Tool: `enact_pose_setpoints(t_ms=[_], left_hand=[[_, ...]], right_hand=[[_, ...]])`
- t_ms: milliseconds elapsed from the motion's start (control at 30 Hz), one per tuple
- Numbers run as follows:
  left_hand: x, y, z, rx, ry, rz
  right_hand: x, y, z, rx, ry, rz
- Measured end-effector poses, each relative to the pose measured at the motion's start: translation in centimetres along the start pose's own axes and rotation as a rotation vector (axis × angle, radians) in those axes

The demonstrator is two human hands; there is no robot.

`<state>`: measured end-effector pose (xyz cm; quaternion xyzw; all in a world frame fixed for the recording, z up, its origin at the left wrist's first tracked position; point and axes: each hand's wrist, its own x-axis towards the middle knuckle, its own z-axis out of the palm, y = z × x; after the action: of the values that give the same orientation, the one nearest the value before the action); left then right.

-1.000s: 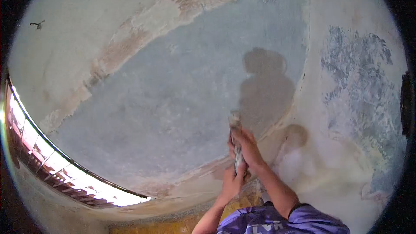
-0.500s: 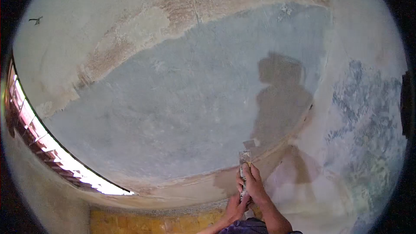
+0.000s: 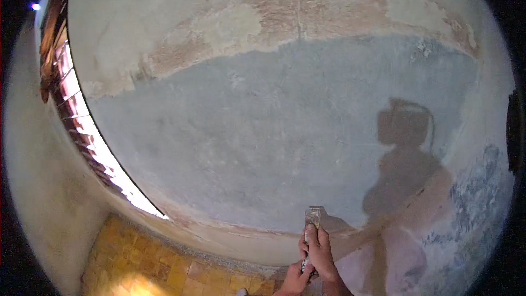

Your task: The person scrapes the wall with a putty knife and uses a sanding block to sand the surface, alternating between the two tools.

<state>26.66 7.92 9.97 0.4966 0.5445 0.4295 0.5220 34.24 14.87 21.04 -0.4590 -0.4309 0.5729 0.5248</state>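
Observation:
A plaster-smeared scraper (image 3: 312,217) points up and away from me, its flat blade in front of the blue-grey wall patch (image 3: 235,148) near the patch's lower border. Wrapped around the upper handle is my right hand (image 3: 321,253), its thumb lying along the tool toward the blade. Just below, my left hand (image 3: 296,280) closes on the lower end of the handle, close against the right wrist. Most of the handle is hidden by the fingers.
A band of bare, reddish-brown plaster (image 3: 329,8) runs above the blue-grey patch. At the left is a barred window opening (image 3: 104,148) with bright light. Yellowish floor tiles (image 3: 164,255) lie below the wall. My shadow (image 3: 402,159) falls on the wall at right.
The view has turned left and down, so the wall features sit further right and more floor tiles show. Both hands stay on the scraper, slightly lower in the view.

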Motion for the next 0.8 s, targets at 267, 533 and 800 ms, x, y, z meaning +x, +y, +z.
enact_pose_setpoints(t_ms=[267,533,800], left_hand=[[2.5,9.5,-3.3,-0.157,-0.023,0.075],[4.6,17.8,-6.5,-0.118,-0.057,0.339],[4.4,30.0,-8.7,-0.297,-0.128,0.478]], right_hand=[[2.5,-5.8,3.6,-0.154,-0.020,-0.236],[3.0,-15.2,8.2,-0.215,0.031,-0.400],[3.9,-25.3,11.7,-0.265,0.035,-0.597]])
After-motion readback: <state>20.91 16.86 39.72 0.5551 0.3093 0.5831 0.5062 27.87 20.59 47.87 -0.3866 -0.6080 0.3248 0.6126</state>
